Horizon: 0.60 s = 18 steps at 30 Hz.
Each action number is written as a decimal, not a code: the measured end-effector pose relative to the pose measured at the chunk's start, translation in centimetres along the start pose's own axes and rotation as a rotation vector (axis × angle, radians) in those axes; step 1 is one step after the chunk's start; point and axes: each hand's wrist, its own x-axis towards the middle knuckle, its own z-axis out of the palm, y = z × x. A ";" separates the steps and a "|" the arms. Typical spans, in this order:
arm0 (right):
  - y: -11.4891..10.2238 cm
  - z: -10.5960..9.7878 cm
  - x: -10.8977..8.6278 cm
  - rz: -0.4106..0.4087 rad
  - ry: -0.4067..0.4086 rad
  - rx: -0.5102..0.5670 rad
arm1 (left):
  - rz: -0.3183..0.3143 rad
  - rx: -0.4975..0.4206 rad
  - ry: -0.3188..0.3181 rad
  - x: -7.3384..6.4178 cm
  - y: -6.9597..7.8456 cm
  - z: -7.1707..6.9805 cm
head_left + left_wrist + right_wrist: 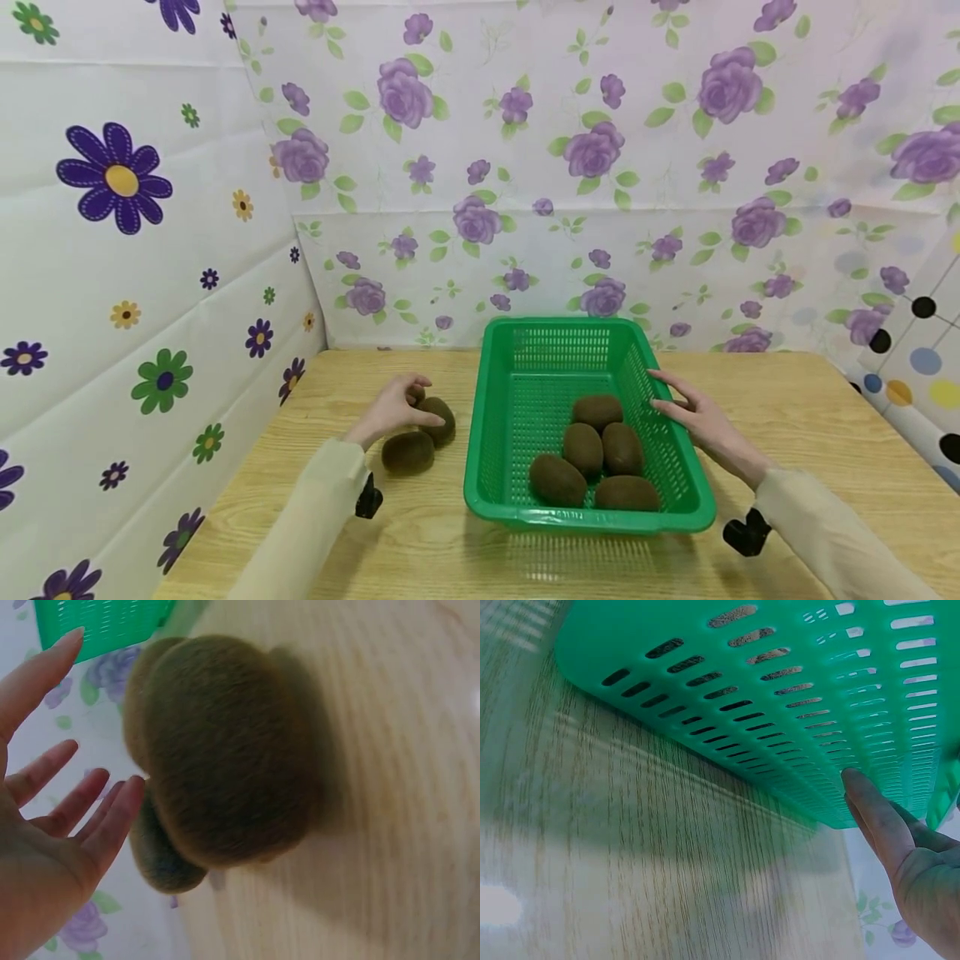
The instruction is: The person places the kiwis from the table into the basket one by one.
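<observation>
Three brown kiwifruits lie on the table left of the basket. My left hand (393, 410) reaches over them, thumb and fingers apart around the right-hand kiwifruit (439, 421). A nearer kiwifruit (408, 453) sits below the hand, and a third kiwifruit (416, 394) is partly hidden by the fingers. In the left wrist view, the spread fingers (112, 825) are beside the close kiwifruit (232, 750). My right hand (701, 421) rests at the right rim of the green plastic basket (480, 450), its fingers (877, 817) nearly straight along the slotted outer wall.
Several kiwifruits (583, 450) lie inside the basket, toward its near right part. The basket stands on a wooden table (420, 533). Behind the table hangs a flowered cloth (517, 167), with another patterned cloth (150, 292) along the left side.
</observation>
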 end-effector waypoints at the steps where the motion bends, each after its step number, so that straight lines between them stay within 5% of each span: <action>1: 0.0 0.0 0.0 -0.004 -0.002 0.000 | -0.004 0.004 0.006 0.0 -0.2 0.3; 18: -0.1 -0.1 -0.1 0.013 -0.003 -0.006 | -0.066 0.047 0.044 -0.1 -1.5 2.3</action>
